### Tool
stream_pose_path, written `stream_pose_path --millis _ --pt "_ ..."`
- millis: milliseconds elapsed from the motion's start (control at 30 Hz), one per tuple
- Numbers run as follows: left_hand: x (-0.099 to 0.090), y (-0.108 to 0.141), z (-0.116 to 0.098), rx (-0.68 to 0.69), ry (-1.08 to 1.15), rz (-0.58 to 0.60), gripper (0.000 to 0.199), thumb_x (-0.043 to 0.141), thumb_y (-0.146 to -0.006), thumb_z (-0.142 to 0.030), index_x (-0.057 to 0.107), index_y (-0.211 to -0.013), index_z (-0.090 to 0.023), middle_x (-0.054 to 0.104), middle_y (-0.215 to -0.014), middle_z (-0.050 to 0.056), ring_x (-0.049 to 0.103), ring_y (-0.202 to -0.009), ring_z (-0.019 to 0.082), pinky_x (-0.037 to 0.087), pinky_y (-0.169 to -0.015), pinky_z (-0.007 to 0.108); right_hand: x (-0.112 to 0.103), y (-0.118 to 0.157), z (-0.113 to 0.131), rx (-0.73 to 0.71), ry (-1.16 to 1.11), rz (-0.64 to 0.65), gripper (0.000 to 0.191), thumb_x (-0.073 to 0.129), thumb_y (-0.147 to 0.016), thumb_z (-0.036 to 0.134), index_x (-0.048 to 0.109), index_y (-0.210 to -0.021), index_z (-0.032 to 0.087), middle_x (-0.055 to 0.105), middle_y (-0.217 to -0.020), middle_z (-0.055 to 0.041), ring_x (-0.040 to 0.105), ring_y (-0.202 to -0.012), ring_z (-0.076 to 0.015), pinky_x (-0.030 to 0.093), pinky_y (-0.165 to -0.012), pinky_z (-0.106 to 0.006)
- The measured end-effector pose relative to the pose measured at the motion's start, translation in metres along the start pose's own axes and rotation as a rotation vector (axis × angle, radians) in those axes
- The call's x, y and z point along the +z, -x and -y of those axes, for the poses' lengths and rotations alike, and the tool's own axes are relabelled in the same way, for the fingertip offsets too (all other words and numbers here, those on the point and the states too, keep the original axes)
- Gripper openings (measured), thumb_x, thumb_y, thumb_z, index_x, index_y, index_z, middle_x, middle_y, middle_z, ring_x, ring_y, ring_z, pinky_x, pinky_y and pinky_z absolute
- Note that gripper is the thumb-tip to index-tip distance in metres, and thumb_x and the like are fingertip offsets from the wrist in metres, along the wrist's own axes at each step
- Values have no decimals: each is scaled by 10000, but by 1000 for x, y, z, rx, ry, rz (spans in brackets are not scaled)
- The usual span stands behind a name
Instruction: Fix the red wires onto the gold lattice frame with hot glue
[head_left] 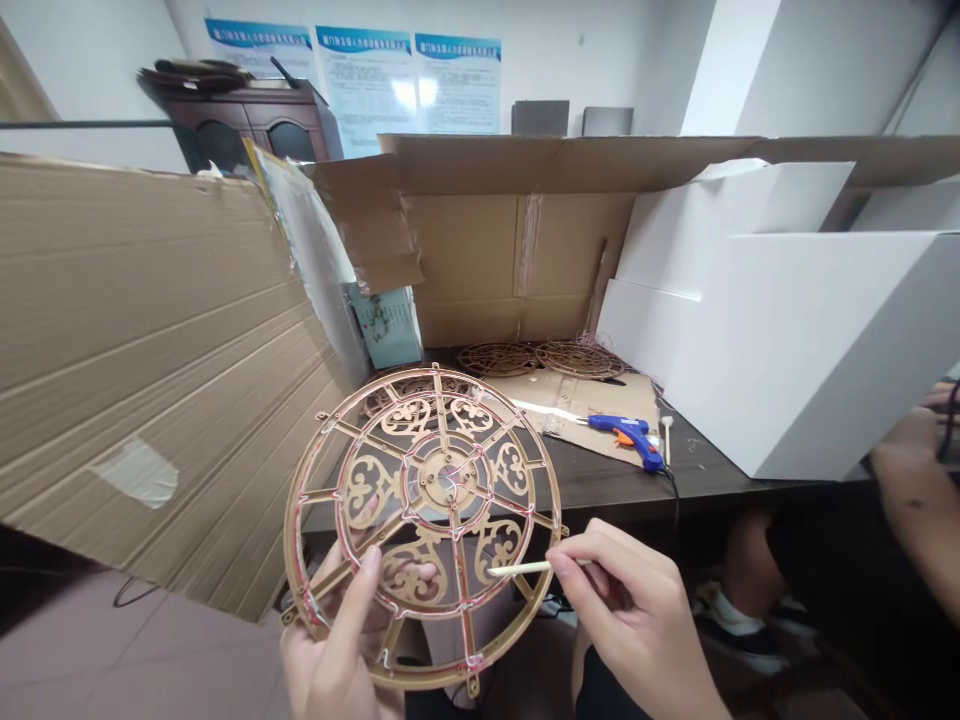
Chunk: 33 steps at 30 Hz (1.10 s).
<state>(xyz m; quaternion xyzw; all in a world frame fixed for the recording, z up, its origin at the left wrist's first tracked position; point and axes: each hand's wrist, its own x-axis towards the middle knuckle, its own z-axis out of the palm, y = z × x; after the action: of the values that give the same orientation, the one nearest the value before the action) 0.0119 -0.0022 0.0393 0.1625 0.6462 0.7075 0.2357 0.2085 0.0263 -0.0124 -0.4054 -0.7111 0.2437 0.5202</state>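
Observation:
A round gold-coloured openwork frame (463,590) with scroll ornaments and spokes is held up in front of me, tilted toward my face. Red and white wire runs along its rings and spokes. My left hand (337,640) grips its lower left edge, thumb in front and fingers behind. Between thumb and fingers, my right hand (634,600) pinches a thin pale wooden stick (529,568). The stick's tip lies over a lower right scroll ornament; whether it touches cannot be made out.
On the dark table (705,475) lie a blue glue gun (630,432), a cardboard sheet (637,395), a cotton-tipped stick (667,440) and brown round frames (577,360). Cardboard walls (150,330) stand left and behind, white boxes (817,350) right. Another person's arm (911,490) shows at far right.

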Motion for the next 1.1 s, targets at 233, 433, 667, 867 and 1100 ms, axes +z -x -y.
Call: stream_pose_path --millis 233,433,667,867,1100 --pt "-2 -3 7 -130 135 66 226 873 -622 -308 718 -728 -182 746 -828 28 754 -880 245 597 -980 391 7 -1 -4 59 -27 -45 168 618 -979 213 696 -830 204 383 -639 44 412 -547 -97 313 -522 -247" --pt "-5 -7 17 -137 194 -16 368 911 -577 -251 774 -914 -197 783 -944 9 762 -805 205 636 -873 326 6 -2 -4 107 -26 -90 178 627 -978 241 693 -818 204 415 -631 47 419 -529 -85 319 -507 -234" --pt "-6 -7 18 -150 240 41 587 900 -665 -300 732 -1226 -265 792 -1004 -1 766 -803 184 636 -859 295 5 -2 -3 120 -12 -109 182 631 -976 255 707 -819 206 405 -631 48 424 -524 -85 326 -505 -229" --pt "-5 -5 16 -128 243 -1 626 884 -620 -188 723 -1222 -252 790 -950 -20 759 -780 161 627 -848 260 4 -1 -2 129 -5 -169 176 640 -970 259 707 -814 210 402 -625 48 410 -520 -85 323 -498 -227" --pt "-5 -5 13 -156 246 68 589 871 -588 -190 744 -1161 -236 769 -834 -23 756 -691 196 647 -787 313 -1 2 -3 183 -25 -190 200 645 -969 284 712 -797 208 421 -627 43 397 -521 -87 308 -492 -235"
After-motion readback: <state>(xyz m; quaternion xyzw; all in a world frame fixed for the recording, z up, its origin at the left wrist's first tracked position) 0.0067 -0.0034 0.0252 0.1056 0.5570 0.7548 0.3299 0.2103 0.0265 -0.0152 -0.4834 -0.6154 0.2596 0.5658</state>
